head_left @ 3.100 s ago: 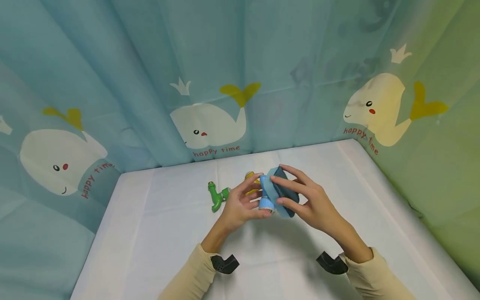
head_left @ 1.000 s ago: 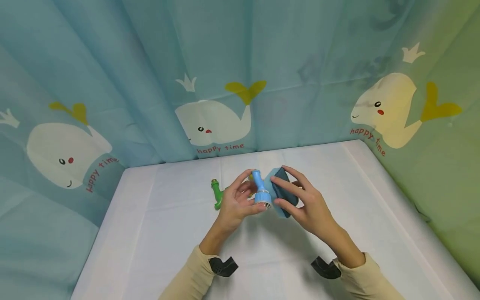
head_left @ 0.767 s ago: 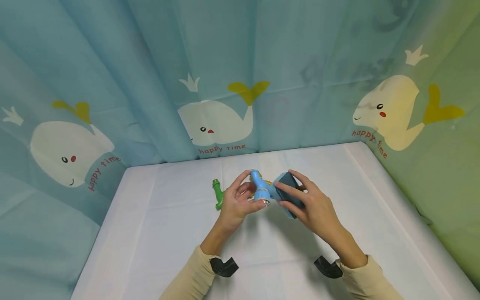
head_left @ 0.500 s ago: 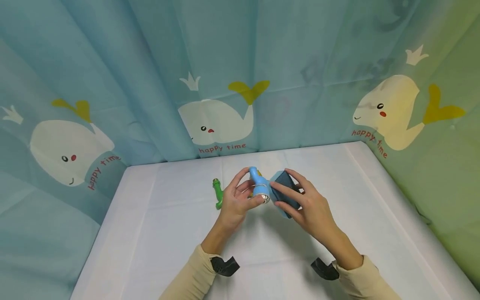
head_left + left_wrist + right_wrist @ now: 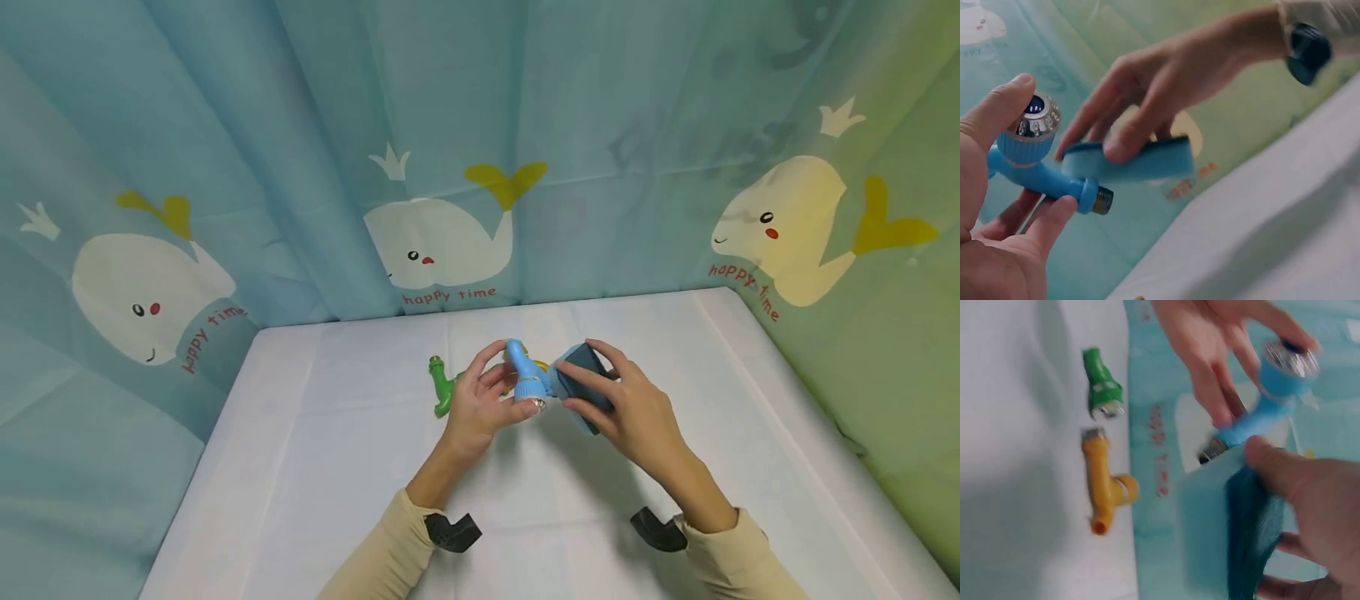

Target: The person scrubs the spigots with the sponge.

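My left hand [image 5: 476, 412] grips a blue water tap [image 5: 1044, 180] with a silver-rimmed knob; the thumb lies on the knob and fingers support the body from below. The tap's threaded metal end points toward the right hand. My right hand [image 5: 645, 412] pinches a two-layer sponge [image 5: 1207, 531], pale blue on one face and dark blue on the other. In the head view the sponge's light face is close against the tap's right side; whether they touch I cannot tell. Both are held above the white table [image 5: 337, 492].
Behind the left hand a green tap [image 5: 442, 390] lies on the table. A yellow tap [image 5: 1099, 478] lies near it, mostly hidden by the hands in the head view. A whale-printed curtain [image 5: 315, 167] hangs along the table's back and sides.
The sponge has shifted back and forth along the tap; it now sits a little farther right than half a second ago. The tap has been tilted, showing more of its body than 3.1 s ago.
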Demonstrator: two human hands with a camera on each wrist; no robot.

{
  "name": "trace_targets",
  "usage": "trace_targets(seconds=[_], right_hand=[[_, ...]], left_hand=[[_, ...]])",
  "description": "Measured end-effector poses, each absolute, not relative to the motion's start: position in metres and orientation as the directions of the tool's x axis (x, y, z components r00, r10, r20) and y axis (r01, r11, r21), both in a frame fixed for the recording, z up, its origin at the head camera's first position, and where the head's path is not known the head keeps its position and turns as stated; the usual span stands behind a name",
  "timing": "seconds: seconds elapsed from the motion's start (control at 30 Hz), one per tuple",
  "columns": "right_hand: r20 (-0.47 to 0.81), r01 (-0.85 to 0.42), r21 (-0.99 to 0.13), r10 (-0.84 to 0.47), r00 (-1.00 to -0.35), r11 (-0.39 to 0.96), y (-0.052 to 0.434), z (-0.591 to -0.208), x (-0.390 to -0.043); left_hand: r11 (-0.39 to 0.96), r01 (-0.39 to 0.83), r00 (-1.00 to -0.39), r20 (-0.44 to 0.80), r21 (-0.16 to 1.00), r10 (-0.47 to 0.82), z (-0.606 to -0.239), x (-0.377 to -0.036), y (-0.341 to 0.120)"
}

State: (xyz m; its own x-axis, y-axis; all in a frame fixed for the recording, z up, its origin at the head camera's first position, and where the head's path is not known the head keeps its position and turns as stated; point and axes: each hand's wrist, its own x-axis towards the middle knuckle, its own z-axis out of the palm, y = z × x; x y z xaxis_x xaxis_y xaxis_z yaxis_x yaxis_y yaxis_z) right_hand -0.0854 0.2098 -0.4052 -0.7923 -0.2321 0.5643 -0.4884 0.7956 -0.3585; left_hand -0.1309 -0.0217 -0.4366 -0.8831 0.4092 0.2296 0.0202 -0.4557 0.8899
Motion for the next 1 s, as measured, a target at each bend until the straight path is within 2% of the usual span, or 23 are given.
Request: trace_targets(seconds=[0.13, 0.2, 0.27, 0.47, 0.6, 0.73, 0.9, 1.0], right_hand=[[0.563, -0.549, -0.542, -0.21, -0.799, 0.636, 0.21, -0.389, -0.092], [0.551, -0.581, -0.606, -0.24, -0.799, 0.543, 0.208, -0.383, -0.097], [0.514, -0.581, -0.639, -0.282, -0.81, 0.504, 0.206, -0.381, -0.101], [0.44, -0.533, -0.623, -0.308, -0.844, 0.572, 0.212, -0.39, -0.103], [0.482, -0.582, -0.641, -0.328, -0.812, 0.5, 0.211, -0.387, -0.095], [0.493, -0.615, -0.628, -0.368, -0.789, 0.478, 0.209, -0.389, -0.089], [0.477, -0.579, -0.558, -0.341, -0.81, 0.594, 0.216, -0.399, -0.087], [0.514, -0.592, -0.548, -0.32, -0.796, 0.591, 0.217, -0.399, -0.085]], left_hand=[[-0.404, 0.089, -0.842, 0.285, 0.911, 0.457, -0.439, -0.132, -0.023], [-0.379, 0.135, -0.812, 0.322, 0.915, 0.487, -0.438, -0.131, -0.024], [-0.366, 0.164, -0.789, 0.345, 0.916, 0.508, -0.437, -0.13, -0.025], [-0.366, 0.12, -0.775, 0.318, 0.923, 0.547, -0.437, -0.129, -0.028], [-0.365, 0.13, -0.778, 0.323, 0.922, 0.539, -0.437, -0.133, -0.027], [-0.405, 0.111, -0.791, 0.327, 0.908, 0.517, -0.435, -0.135, -0.027], [-0.407, 0.056, -0.825, 0.272, 0.911, 0.495, -0.435, -0.133, -0.027], [-0.377, 0.049, -0.849, 0.237, 0.925, 0.472, -0.436, -0.134, -0.027]])
